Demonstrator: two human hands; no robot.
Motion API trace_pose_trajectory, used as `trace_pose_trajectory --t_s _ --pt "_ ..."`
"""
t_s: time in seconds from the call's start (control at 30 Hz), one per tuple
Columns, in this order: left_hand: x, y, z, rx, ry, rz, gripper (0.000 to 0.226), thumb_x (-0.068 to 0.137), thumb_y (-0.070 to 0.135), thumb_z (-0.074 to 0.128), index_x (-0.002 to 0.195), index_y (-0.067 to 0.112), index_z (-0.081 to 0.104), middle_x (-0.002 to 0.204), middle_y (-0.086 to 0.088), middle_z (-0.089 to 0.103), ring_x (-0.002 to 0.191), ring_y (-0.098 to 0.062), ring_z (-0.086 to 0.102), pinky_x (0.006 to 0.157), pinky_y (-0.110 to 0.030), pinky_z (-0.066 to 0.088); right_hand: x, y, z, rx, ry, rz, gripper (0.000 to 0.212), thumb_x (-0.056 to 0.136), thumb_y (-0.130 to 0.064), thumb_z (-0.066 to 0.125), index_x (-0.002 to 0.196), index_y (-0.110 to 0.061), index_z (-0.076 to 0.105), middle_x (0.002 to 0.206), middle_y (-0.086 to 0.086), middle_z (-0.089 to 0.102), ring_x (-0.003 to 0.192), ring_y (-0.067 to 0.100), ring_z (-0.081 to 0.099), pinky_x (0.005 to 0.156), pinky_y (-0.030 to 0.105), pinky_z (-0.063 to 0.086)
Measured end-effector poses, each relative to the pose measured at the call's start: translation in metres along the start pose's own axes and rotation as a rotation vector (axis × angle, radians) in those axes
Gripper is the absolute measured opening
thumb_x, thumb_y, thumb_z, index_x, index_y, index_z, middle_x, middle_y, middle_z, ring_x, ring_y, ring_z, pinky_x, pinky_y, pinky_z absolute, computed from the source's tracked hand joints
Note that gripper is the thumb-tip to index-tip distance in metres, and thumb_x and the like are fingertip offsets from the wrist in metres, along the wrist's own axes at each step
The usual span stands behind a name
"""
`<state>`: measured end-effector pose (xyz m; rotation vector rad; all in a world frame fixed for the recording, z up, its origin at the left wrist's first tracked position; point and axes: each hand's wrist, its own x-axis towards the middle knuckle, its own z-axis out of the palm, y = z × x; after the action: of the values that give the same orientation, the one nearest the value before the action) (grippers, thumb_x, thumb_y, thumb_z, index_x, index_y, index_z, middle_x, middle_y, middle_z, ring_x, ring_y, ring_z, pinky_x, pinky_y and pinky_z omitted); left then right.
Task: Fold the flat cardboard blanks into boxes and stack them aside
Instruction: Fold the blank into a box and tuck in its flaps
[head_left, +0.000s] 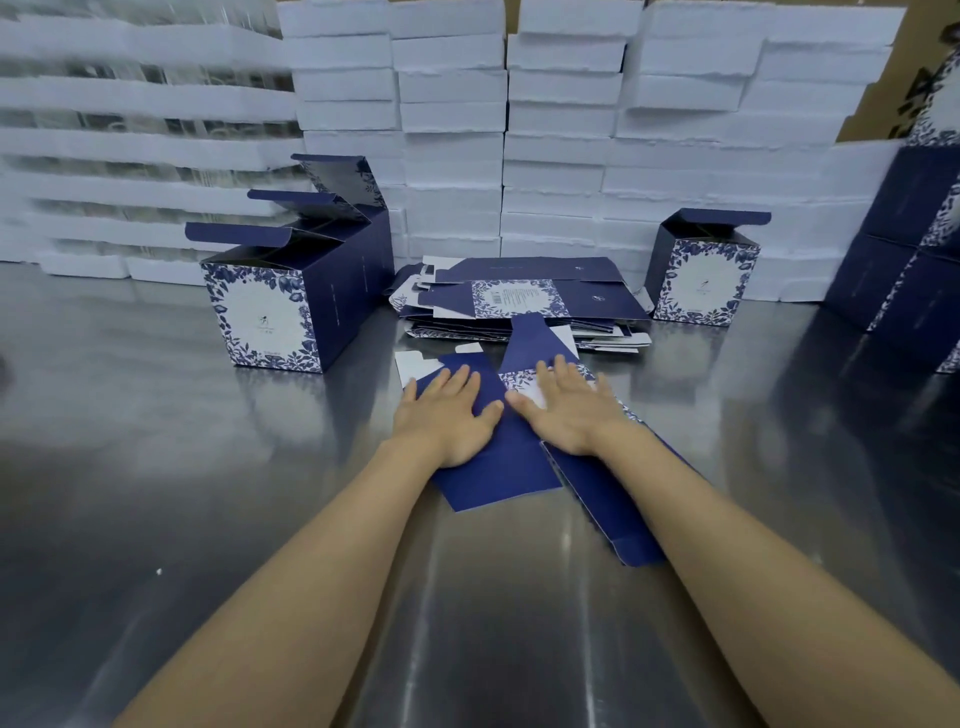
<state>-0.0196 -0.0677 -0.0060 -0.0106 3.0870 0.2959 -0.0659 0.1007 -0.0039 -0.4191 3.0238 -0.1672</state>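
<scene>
Head view: left hand (451, 410) and right hand (569, 410) press flat blank (493, 475).

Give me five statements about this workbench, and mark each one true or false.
1. The left hand and the right hand both lie flat, fingers straight, on a blank on the table. True.
2. The folded boxes on the left have their lids closed. False: their lid flaps stand open.
3. A pile of flat blanks lies beyond the hands. True.
4. The single box on the right lies on its side. False: it stands upright with its lid flap raised.
5. White slabs are stacked high behind the boxes. True.
</scene>
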Motion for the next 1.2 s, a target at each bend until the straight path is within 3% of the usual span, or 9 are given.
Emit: trace_pose_trajectory --t_s 0.17,0.3,0.43,0.5,0.6,0.73,0.83,1.0,1.2 --pt "-0.011 -0.022 -0.005 0.019 0.004 -0.161 0.068 0.096 0.063 0.012 0.155 0.03 0.005 0.163 -0.005 -0.008 0.149 -0.02 -0.01 0.116 -0.05 -0.011 -0.006 0.039 -0.007 -0.022 0.026 0.21 0.086 0.091 -0.07 0.0 0.154 -0.012 -0.005 0.163 0.004 -0.008 0.15 0.02 -0.007 0.116 0.048 -0.014" --pt "-0.02 -0.023 -0.006 -0.159 0.265 -0.201 0.051 0.097 0.049 0.034 0.142 0.028 0.044 0.147 -0.015 0.041 0.138 -0.029 0.032 0.115 -0.045 0.018 -0.013 0.043 -0.01 0.132 0.058 0.141 0.077 0.096 -0.065 0.023 0.153 -0.014 0.02 0.161 0.006 0.016 0.149 0.023 0.007 0.117 0.05 -0.004" --pt "-0.026 -0.028 -0.02 -0.681 0.461 -0.241 0.024 0.092 0.031 0.047 0.098 0.026 0.07 0.096 -0.008 0.066 0.096 -0.033 0.054 0.08 -0.035 0.043 -0.027 0.058 -0.034 0.707 0.087 0.033 0.027 0.096 -0.038 0.056 0.083 -0.015 0.063 0.082 -0.004 0.061 0.088 0.019 0.054 0.087 0.038 0.038" --pt "-0.028 -0.024 -0.025 -0.904 0.498 -0.2 0.021 0.089 0.028 0.046 0.073 0.025 0.059 0.07 -0.004 0.052 0.075 -0.025 0.044 0.066 -0.032 0.036 -0.032 0.065 -0.051 1.004 0.019 0.039 0.021 0.093 -0.027 0.063 0.085 -0.007 0.067 0.077 -0.003 0.068 0.074 0.019 0.061 0.071 0.033 0.051" --pt "-0.028 -0.011 -0.028 -1.119 0.461 -0.074 0.033 0.095 0.021 0.05 0.124 0.029 0.062 0.11 0.011 0.061 0.101 -0.008 0.057 0.089 -0.023 0.042 -0.043 0.065 -0.077 1.16 -0.061 -0.02 0.019 0.087 -0.029 0.068 0.1 -0.015 0.067 0.087 -0.005 0.072 0.078 0.012 0.065 0.062 0.02 0.053" --pt "-0.029 -0.006 -0.026 -1.439 0.567 0.007 0.042 0.1 0.017 0.045 0.14 0.026 0.047 0.132 0.015 0.056 0.117 0.002 0.055 0.099 -0.021 0.045 -0.054 0.053 -0.113 1.318 0.303 -0.102 0.017 0.091 -0.01 0.063 0.106 -0.015 0.063 0.074 -0.009 0.073 0.064 0.01 0.067 0.055 0.02 0.051" --pt "-0.026 -0.012 -0.016 -1.375 0.685 -0.057 0.035 0.101 0.016 0.044 0.133 0.023 0.053 0.134 0.004 0.056 0.123 -0.014 0.054 0.109 -0.041 0.04 -0.064 0.037 -0.135 1.424 0.64 -0.175 0.024 0.097 -0.01 0.053 0.12 -0.014 0.056 0.102 -0.002 0.072 0.082 0.007 0.071 0.065 0.023 0.057" --pt "-0.022 -0.009 -0.019 -1.595 0.579 -0.026 0.021 0.099 0.02 0.049 0.103 0.023 0.069 0.114 0.001 0.066 0.093 -0.008 0.064 0.081 -0.027 0.051 -0.074 0.003 -0.135 1.352 1.271 -0.551 0.02 0.099 -0.004 0.044 0.116 -0.014 0.04 0.116 0.004 0.058 0.112 0.014 0.057 0.103 0.034 0.044" --pt "-0.021 -0.01 -0.024 -1.873 0.377 0.134 0.061 0.086 0.06 0.042 0.136 0.025 0.049 0.126 0.01 0.063 0.115 -0.007 0.06 0.093 -0.025 0.051 -0.042 0.009 -0.03 0.855 0.921 -0.514 0.022 0.097 0.012 0.038 0.103 -0.004 0.052 0.142 0.004 0.046 0.142 0.02 0.032 0.116 0.031 0.027"
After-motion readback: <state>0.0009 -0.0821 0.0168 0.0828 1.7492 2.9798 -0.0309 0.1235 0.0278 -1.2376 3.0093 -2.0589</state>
